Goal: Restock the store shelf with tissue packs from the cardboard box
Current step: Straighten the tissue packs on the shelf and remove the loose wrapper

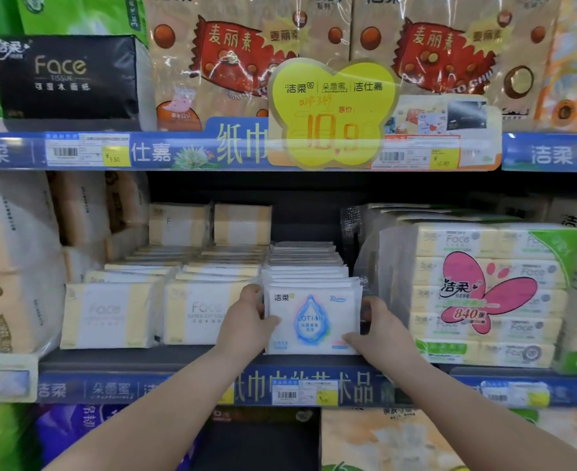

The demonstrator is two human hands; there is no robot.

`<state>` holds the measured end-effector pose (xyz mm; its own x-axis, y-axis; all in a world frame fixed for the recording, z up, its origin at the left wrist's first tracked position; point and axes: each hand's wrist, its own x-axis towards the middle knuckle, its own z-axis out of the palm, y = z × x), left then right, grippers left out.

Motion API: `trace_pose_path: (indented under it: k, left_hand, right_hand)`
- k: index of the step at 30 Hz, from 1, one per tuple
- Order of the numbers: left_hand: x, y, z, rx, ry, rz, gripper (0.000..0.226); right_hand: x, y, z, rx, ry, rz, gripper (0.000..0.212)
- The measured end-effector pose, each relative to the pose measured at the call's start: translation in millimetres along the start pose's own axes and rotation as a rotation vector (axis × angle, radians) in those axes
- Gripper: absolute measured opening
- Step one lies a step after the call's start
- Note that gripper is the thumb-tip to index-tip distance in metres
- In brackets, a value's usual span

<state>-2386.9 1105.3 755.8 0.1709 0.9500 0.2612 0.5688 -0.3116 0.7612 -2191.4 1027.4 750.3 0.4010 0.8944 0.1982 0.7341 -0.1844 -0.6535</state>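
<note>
A white lotion tissue pack (pixel 312 319) with a blue drop print stands upright at the front of a row of like packs (pixel 306 263) on the middle shelf (pixel 127 360). My left hand (pixel 246 322) grips its left edge, thumb on the front. My right hand (pixel 380 329) grips its right edge and lower corner. The cardboard box is out of view.
Two rows of yellow-and-white Face tissue packs (pixel 198 312) stand just left of the lotion row. A large wrapped multipack with a pink butterfly (pixel 484 294) sits close on the right. A yellow price sign (pixel 331 113) hangs from the upper shelf. Dark open space lies behind the lotion row.
</note>
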Motion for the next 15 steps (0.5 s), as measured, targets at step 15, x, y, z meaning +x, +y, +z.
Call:
trace_pose_path:
  k: [15]
  left_hand:
    - [-54.1, -26.7, -37.5, 0.639, 0.136, 0.113, 0.054]
  right_hand:
    - [-26.8, -39.0, 16.4, -0.438, -0.102, -0.642, 0.058]
